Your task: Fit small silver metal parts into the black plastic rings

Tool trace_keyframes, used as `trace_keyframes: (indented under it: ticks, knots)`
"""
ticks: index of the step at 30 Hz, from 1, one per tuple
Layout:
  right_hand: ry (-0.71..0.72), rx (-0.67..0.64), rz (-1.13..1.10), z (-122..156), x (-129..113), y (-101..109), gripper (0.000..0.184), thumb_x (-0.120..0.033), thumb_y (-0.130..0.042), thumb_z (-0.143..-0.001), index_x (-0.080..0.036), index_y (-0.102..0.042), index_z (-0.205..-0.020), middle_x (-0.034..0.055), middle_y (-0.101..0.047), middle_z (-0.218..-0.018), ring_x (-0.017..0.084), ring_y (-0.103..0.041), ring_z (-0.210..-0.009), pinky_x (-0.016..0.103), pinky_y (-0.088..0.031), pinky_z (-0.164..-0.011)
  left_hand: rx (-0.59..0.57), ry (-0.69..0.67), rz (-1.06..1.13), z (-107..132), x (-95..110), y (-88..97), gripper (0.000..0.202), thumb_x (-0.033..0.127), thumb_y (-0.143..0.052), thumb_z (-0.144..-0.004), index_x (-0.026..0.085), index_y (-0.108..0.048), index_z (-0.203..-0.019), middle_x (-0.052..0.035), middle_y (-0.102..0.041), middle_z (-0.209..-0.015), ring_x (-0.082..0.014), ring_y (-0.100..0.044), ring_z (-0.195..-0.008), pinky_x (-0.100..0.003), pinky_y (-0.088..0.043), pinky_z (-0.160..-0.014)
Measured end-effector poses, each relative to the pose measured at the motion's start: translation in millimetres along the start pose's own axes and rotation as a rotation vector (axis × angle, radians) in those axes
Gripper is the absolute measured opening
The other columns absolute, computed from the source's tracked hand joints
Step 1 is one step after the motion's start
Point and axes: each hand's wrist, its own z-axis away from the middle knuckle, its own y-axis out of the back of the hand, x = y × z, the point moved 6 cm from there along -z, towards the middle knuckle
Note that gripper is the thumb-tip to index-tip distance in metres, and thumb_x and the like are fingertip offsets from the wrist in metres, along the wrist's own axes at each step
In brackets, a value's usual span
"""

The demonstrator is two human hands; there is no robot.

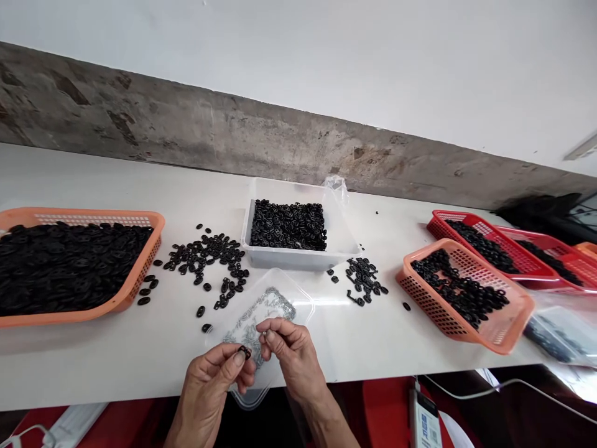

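Tabletop with scattered black pieces lies along a grey-banded white wall.

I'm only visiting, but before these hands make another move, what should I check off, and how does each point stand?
1. Left hand grips a black piece: ok.
2. What the right hand pinches: cannot tell; too small.
3. Clear tray of metal bits close to both hands: ok.
4. White bin upright: ok.
5. All black pieces contained: not ok; many lie loose on the table.
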Motion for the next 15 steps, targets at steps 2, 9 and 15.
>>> trace_keyframes:
  ticks: [2,9,15]
  knots:
    - [-0.034,-0.012,-0.108,-0.2,3.4,0.6,0.016,-0.030,-0.067,-0.084,-0.016,-0.072,-0.089,-0.0018,-0.058,-0.056,0.008,-0.050,-0.052,0.021,-0.042,-0.059,-0.010,0.003,-0.016,-2.0,-1.0,-4.7,0.018,0.032,-0.077,-0.069,0.015,-0.075,-0.071,-0.0043,-0.071,-0.061,-0.0137,-0.059,-0.054,-0.022,-0.045,-0.051]
    - [-0.067,-0.060,-0.187,-1.3,2.2,-1.7,0.021,-0.032,-0.076,-0.075,-0.014,-0.069,-0.084,-0.0017,-0.059,-0.056,0.008,-0.051,-0.048,0.020,-0.040,-0.049,-0.030,-0.028,-0.041,-7.3,-0.4,-16.0,0.017,0.031,-0.075,-0.071,0.014,-0.075,-0.070,-0.0046,-0.070,-0.062,-0.0136,-0.056,-0.055,-0.023,-0.044,-0.053]
    - [-0.043,-0.122,-0.070,-1.7,-0.7,-5.0,0.017,-0.029,-0.071,-0.076,-0.016,-0.066,-0.087,-0.0003,-0.060,-0.061,0.015,-0.060,-0.055,0.028,-0.048,-0.057,0.010,-0.037,-0.024,-11.9,-2.6,-12.0,0.014,0.029,-0.076,-0.070,0.015,-0.075,-0.072,-0.0035,-0.069,-0.060,-0.0136,-0.056,-0.055,-0.024,-0.045,-0.055]
